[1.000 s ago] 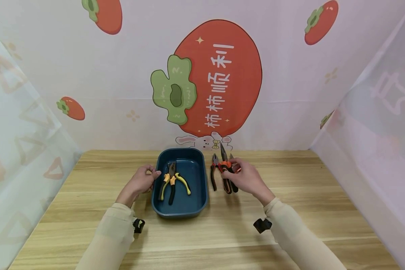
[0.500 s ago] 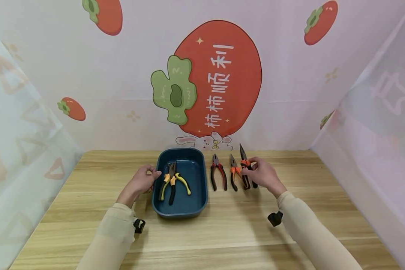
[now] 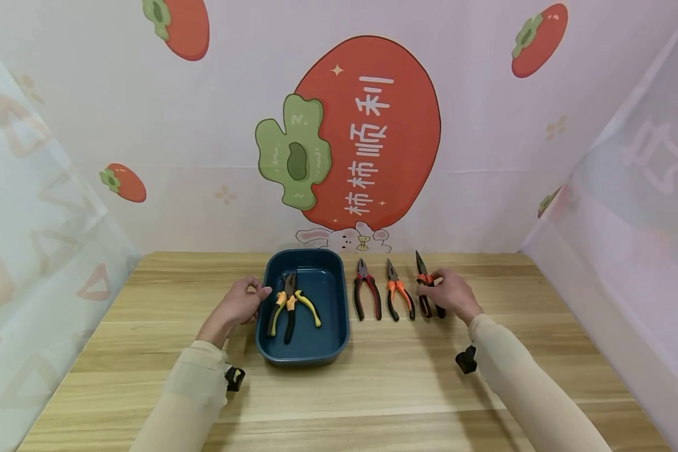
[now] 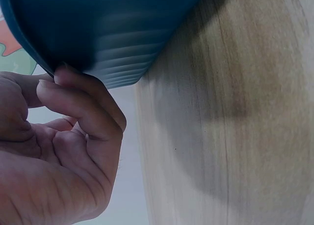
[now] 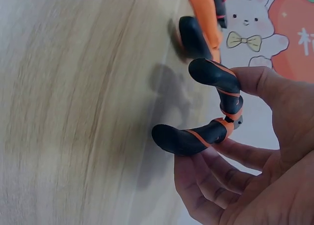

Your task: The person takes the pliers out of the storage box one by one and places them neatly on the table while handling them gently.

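My left hand (image 3: 238, 306) pinches the left rim of a deep blue plastic tray (image 3: 302, 360) between thumb and fingers; the left wrist view shows curled fingers (image 4: 86, 104) at its edge. Yellow-and-black pliers (image 3: 290, 304) lie inside the tray; whether one pair or two overlapping, I cannot tell. At the right, my right hand (image 3: 454, 293) holds black-and-orange needle-nose pliers (image 3: 420, 263) by the handles, thumb on one side and fingers on the other. In the right wrist view their handles (image 5: 196, 139) stand spread, casting a shadow on the table.
Between the tray and my right hand lie red-and-black pliers (image 3: 367, 290) and orange-and-black needle-nose pliers (image 3: 398, 292), side by side on the wooden table (image 3: 339, 414). A patterned cloth backdrop (image 3: 203, 125) rises behind the table's back edge and along both sides.
My right hand has carried the black-and-orange pliers rightward past the other pliers and lowered them toward the table. My left hand and the tray stay in place.
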Available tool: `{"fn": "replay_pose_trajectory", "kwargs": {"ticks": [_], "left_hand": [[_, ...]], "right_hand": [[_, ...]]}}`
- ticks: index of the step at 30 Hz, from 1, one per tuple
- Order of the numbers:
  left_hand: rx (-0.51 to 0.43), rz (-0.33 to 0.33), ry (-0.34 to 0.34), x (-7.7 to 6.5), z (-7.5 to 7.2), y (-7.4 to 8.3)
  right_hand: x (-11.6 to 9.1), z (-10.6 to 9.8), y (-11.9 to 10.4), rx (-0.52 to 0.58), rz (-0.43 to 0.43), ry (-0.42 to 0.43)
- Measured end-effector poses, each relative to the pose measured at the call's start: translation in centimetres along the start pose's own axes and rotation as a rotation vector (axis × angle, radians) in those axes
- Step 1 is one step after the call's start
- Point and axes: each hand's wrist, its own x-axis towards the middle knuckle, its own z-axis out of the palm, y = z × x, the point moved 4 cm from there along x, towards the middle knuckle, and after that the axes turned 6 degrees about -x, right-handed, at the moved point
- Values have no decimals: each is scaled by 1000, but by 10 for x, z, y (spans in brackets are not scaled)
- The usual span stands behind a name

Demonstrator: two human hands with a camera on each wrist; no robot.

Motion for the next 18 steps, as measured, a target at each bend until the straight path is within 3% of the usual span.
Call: {"fn": "replay_pose_trajectory", "kwargs": {"ticks": [18], "left_hand": [[-29, 2, -3, 1, 0, -1]], "right_hand": [[9, 1, 2, -195, 36, 15]]}}
